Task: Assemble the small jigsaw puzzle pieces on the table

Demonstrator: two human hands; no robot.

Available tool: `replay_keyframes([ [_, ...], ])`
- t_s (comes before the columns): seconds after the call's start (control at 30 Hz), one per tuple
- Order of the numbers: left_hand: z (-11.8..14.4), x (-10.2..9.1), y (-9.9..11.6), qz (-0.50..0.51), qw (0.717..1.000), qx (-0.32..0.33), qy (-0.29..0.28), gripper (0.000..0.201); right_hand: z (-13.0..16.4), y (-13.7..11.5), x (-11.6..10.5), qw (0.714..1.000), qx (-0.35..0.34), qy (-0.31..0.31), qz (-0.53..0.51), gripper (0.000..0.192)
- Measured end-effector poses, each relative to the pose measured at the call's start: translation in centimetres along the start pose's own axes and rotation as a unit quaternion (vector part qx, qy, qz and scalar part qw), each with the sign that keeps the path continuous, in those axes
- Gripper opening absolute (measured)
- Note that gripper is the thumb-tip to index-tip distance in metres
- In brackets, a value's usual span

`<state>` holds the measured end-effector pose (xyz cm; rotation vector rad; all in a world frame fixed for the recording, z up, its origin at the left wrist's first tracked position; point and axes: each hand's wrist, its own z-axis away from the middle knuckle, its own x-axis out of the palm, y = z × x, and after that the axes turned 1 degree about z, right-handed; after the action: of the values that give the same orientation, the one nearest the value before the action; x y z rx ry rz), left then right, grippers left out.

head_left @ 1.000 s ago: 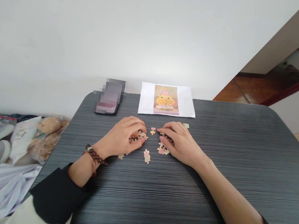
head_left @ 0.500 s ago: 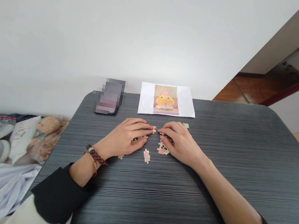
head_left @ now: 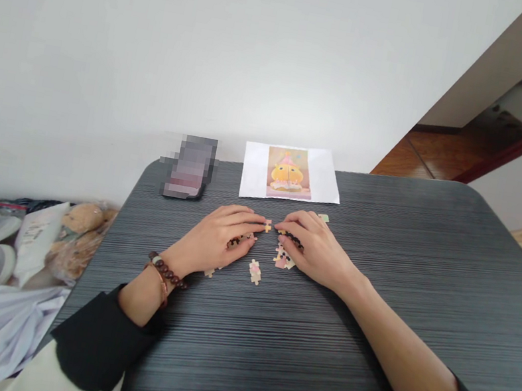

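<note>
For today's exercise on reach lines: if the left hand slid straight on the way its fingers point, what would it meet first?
The left hand points right, toward the small orange puzzle piece at its fingertips; just beyond are the right hand's fingertips. Whether it already touches the piece is unclear.

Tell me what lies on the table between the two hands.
Head view: one small orange puzzle piece lies between the left hand and right hand, at their fingertips; nearer, a pink-and-cream piece.

No readable text anywhere; the printed sheet [head_left: 292, 174] shows only a cartoon picture.
</note>
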<state>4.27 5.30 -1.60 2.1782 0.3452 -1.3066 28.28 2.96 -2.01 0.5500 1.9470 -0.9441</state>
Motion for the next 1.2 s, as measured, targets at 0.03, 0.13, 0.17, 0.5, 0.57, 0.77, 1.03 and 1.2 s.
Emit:
replay_keyframes([
  [0.03, 0.03, 0.03, -0.06, -0.001, 1.0, 0.001, -0.002, 0.028, 0.0, 0.01, 0.0, 1.0, 0.001, 0.0, 0.001, 0.022],
  [0.13, 0.1, 0.09, -0.19, -0.004, 1.0, 0.004, -0.003, 0.028, 0.02, 0.06, 0.01, 1.0, 0.003, 0.001, 0.005, 0.022],
  [0.17, 0.11, 0.1, -0.2, -0.004, 1.0, 0.005, -0.003, 0.028, 0.03, 0.07, 0.01, 1.0, 0.003, 0.002, 0.006, 0.022],
  [0.5, -0.08, -0.1, 0.11, -0.007, 1.0, 0.011, 0.01, 0.023, -0.04, 0.15, -0.02, 1.0, 0.014, 0.018, 0.011, 0.021],
  [0.57, -0.03, -0.05, 0.05, -0.007, 1.0, 0.013, 0.01, 0.024, -0.04, 0.15, -0.03, 1.0, 0.013, 0.016, 0.013, 0.022],
  [0.77, 0.11, 0.03, -0.03, -0.001, 1.0, 0.004, 0.0, 0.025, -0.02, 0.19, 0.0, 1.0, 0.013, 0.017, 0.016, 0.021],
  [1.03, 0.07, 0.03, -0.12, 0.0, 1.0, 0.006, 0.001, 0.026, -0.07, 0.16, -0.09, 1.0, 0.015, 0.008, 0.019, 0.022],
  [1.2, 0.09, 0.07, -0.14, 0.002, 1.0, 0.012, 0.004, 0.026, -0.01, 0.17, -0.06, 1.0, 0.014, 0.011, 0.017, 0.021],
])
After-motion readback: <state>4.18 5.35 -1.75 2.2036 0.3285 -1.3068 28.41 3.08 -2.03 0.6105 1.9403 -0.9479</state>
